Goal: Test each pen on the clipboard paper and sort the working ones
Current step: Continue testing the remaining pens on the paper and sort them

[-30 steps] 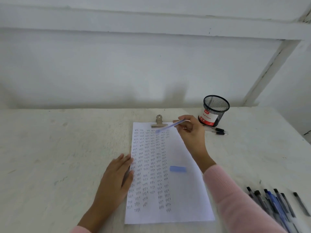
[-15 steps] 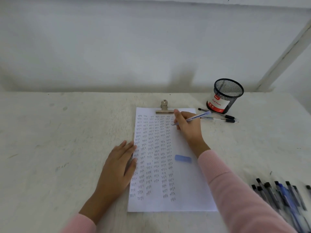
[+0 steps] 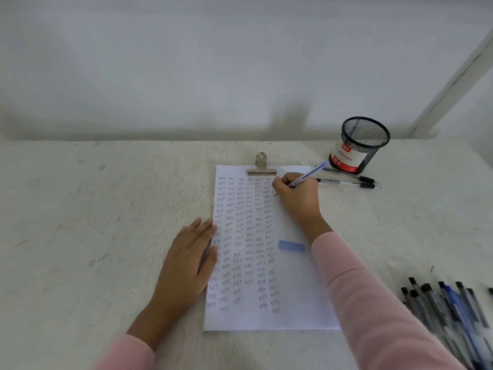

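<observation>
Pen [image 3: 309, 174] test under way, tip at top right of paper [image 3: 293, 289] | left hand [image 3: 186, 259] flat, fingers straight, pressing paper's left edge | right hand [image 3: 296, 196] pinches pen in writing grip | cap [image 3: 291, 246] loose on paper | two pens [image 3: 346, 182] beside cup [image 3: 360, 145] | pile [image 3: 453, 308] far right, likely untested | next: check mark, recap, sort

A blue pen [image 3: 306, 177] slants, tip on the clipped paper [image 3: 298, 289] filled with "test" columns; other pens [image 3: 453, 308] heaped far right
</observation>
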